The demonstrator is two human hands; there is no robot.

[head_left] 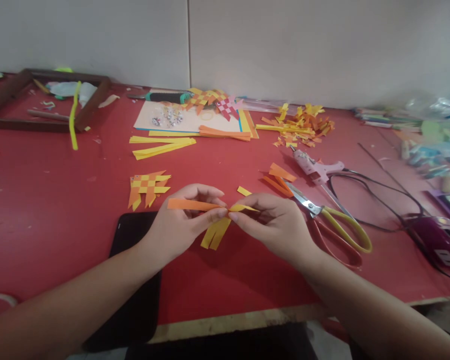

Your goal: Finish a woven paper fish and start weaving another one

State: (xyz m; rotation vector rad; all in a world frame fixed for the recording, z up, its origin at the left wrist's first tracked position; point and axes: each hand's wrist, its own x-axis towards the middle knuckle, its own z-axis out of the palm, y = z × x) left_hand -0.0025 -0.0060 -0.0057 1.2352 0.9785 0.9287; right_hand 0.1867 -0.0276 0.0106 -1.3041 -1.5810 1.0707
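Note:
Above the red table, my left hand [189, 215] pinches an orange paper strip [191, 204] that points left. My right hand [273, 220] is closed on a yellow paper strip [243, 207], and the fingertips of both hands nearly meet where the strips come together. Yellow strip ends [215, 234] hang below the fingers; how the strips join is hidden. Left of my hands lies a woven orange and yellow paper fish [149, 187]. Scissors [315, 207] with yellow and red handles lie near my right hand, their blades by orange paper pieces [281, 177].
A pink glue gun [317, 167] with a black cord lies at right, near a purple device [440, 240]. A black phone-like slab [135, 270] lies under my left forearm. Behind are yellow strips [161, 146], paper sheets [198, 120], scraps [303, 125] and a brown frame [11, 90].

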